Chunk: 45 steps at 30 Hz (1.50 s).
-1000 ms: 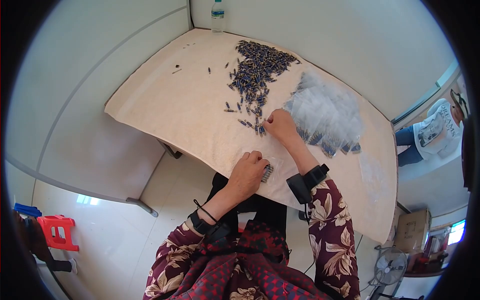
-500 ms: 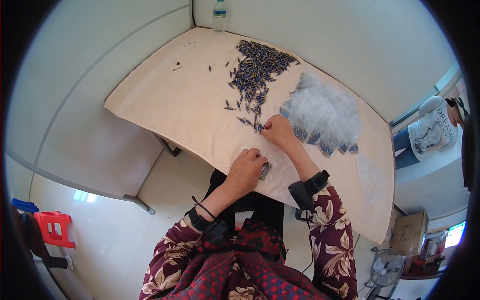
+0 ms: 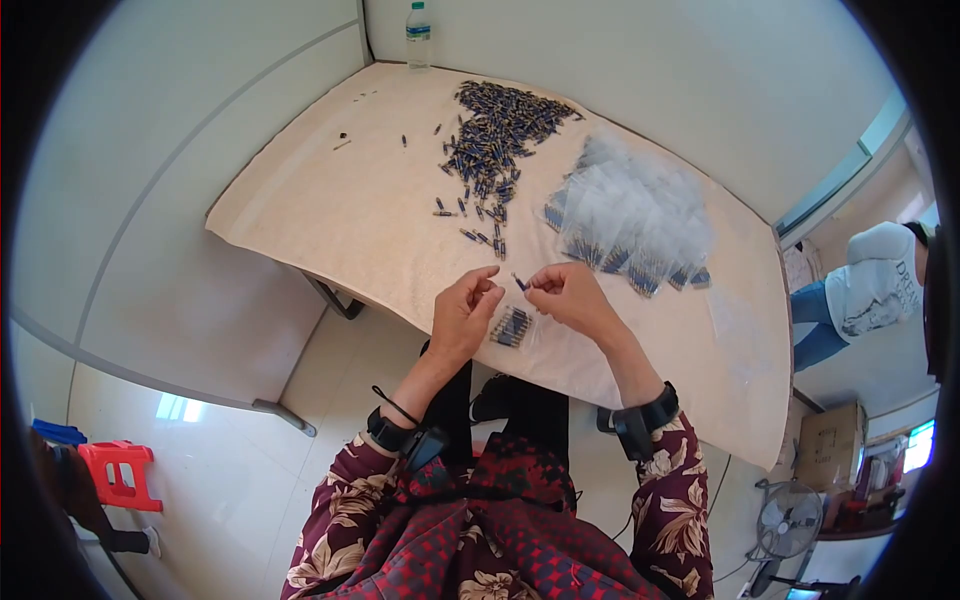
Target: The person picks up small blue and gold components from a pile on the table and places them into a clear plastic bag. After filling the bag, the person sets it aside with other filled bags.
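My right hand (image 3: 572, 298) pinches a small blue cylindrical piece with a brass-coloured end (image 3: 518, 282), holding it above the table. To its left, my left hand (image 3: 464, 312) has its thumb and forefinger apart, with nothing visible between them. Just below and between the hands lies a clear plastic bag (image 3: 512, 328) with several of the same pieces lined up in it. A large heap of loose blue pieces (image 3: 500, 125) spreads across the back of the table, thinning into scattered ones towards my hands.
Filled clear bags (image 3: 635, 215) lie piled right of the heap. A water bottle (image 3: 418, 38) stands at the table's back edge. Flat clear bags (image 3: 738, 325) are on the right side. Another person (image 3: 868, 280) is beyond the table's right side; a red stool (image 3: 120, 475) is at lower left.
My right hand has drawn back from the edge of the heap with a blue piece. My left hand has moved off the bag, up and left, and its fingers have spread.
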Available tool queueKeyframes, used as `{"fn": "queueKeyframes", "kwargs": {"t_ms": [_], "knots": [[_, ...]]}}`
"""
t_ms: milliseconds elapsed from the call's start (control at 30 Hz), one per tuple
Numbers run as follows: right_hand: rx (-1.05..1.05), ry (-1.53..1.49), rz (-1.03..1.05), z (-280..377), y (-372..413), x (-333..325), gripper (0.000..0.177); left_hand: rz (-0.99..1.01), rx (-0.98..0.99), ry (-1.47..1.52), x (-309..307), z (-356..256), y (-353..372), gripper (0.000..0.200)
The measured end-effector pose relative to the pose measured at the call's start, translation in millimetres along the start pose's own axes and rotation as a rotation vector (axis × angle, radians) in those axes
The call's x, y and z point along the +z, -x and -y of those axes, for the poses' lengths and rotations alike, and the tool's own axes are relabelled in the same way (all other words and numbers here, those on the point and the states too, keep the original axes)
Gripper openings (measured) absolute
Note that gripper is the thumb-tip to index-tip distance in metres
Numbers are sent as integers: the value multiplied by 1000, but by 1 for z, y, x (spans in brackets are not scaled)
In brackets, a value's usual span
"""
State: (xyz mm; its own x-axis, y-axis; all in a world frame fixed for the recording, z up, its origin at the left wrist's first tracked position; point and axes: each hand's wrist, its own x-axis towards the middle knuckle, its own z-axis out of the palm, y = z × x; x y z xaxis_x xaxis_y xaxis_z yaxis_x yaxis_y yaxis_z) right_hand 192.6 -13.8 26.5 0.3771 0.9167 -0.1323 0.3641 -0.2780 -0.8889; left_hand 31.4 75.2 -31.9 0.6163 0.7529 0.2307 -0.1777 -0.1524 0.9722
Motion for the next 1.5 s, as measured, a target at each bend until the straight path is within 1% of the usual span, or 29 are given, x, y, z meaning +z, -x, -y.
{"fn": "queueKeyframes", "kwargs": {"t_ms": [33,67,133,167,200,300,333,400,433,467,533,667,800,1000,1100,1233,1267,1333,1500], "knots": [[8,-9,-7,3,10,1,19,-23,-24,109,1,-1,0,20],[0,-25,15,5,18,2,19,-10,-30,105,2,-3,2,20],[-17,-54,60,5,32,3,18,93,-85,71,1,-10,5,16],[-13,-62,54,3,37,3,18,142,-112,54,2,-14,7,15],[-39,-43,45,0,41,3,17,151,-115,48,3,-17,9,15],[-96,-7,29,-3,53,4,16,201,-125,159,3,-27,15,11],[-100,-95,-9,-3,57,3,16,201,-124,153,2,-31,16,11],[-104,-271,-80,-4,66,4,17,168,-192,251,1,-39,20,10],[-106,-274,-79,-6,69,7,17,152,-226,301,1,-41,22,10],[-113,-389,-150,-8,71,10,18,151,-225,298,2,-42,23,10],[-121,-621,-293,-12,77,17,18,112,-228,392,6,-42,28,11],[-144,-739,-242,-11,90,29,17,99,-220,461,16,-44,36,10],[-220,-832,-304,2,96,34,15,94,-204,457,25,-47,43,10],[-265,-802,-319,-1,97,37,14,121,-222,432,25,-54,47,11],[-281,-771,-340,-3,98,36,13,119,-188,385,27,-58,48,10],[-280,-777,-339,-5,98,37,16,152,-186,342,22,-55,49,10],[-289,-738,-337,-6,99,36,16,151,-185,342,20,-54,49,10],[-305,-658,-335,-8,100,34,17,184,-217,352,17,-53,48,9],[-266,-648,-282,-4,109,28,16,234,-277,341,12,-53,49,9]]}}
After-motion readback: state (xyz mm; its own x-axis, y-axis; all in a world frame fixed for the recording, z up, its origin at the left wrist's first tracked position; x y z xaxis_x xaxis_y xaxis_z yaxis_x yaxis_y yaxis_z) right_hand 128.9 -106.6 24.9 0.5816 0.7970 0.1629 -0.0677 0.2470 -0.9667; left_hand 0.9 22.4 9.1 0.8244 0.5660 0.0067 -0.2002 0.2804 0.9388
